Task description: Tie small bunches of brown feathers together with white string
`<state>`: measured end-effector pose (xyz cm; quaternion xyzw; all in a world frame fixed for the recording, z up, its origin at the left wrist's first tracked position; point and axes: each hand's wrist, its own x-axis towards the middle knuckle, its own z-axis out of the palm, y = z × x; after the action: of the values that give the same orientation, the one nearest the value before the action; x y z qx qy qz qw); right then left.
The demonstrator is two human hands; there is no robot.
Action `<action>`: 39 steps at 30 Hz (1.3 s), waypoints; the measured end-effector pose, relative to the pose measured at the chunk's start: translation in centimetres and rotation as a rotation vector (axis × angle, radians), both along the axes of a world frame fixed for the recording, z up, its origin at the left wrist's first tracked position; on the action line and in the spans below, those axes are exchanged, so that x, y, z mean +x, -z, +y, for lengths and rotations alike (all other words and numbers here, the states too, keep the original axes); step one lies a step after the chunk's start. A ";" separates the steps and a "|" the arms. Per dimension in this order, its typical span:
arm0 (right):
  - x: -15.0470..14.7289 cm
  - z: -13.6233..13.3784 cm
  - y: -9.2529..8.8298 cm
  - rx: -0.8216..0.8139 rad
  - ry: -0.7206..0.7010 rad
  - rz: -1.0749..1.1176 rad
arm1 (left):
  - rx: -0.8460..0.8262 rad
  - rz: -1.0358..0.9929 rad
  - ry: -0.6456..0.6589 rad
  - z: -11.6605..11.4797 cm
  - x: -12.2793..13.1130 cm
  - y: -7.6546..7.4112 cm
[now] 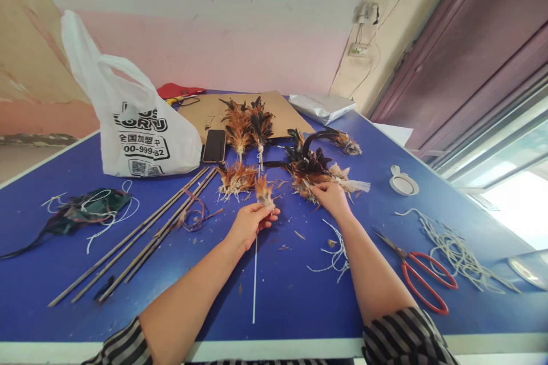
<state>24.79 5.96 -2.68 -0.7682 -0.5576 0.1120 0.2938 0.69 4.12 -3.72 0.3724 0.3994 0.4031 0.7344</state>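
Note:
A small bunch of brown-orange feathers (pixel 264 189) stands upright between the thumb and fingers of my left hand (pixel 253 223), which is closed on its base. To the right, my right hand (pixel 334 199) has its fingers pinched together on feathers at the near edge of a loose pile of dark and brown feathers (pixel 314 162). Its fingertips are partly hidden among them. Just behind my left hand lies a low heap of orange feathers (pixel 237 178). Farther back are two tied feather bundles (pixel 237 125), and a white string (pixel 256 285) runs below my left hand.
On the left are a white plastic bag (pixel 145 125), a phone (pixel 214 146), thin sticks (pixel 141 234) and dark green scraps with string (pixel 92 208). Red-handled scissors (pixel 422 274), tangled string (pixel 458 254) and a white tape roll (pixel 404 182) lie right. Cardboard (pixel 286 117) lies behind.

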 end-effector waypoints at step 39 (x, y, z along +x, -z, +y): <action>-10.2 -2.6 -0.5 -0.066 -0.405 1.288 | -0.304 -0.272 0.107 -0.7 0.1 -0.7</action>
<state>14.56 3.39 -2.19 -0.4370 -0.4007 0.6174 0.5170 0.77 3.41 -3.00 0.2204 0.3324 0.3451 0.8496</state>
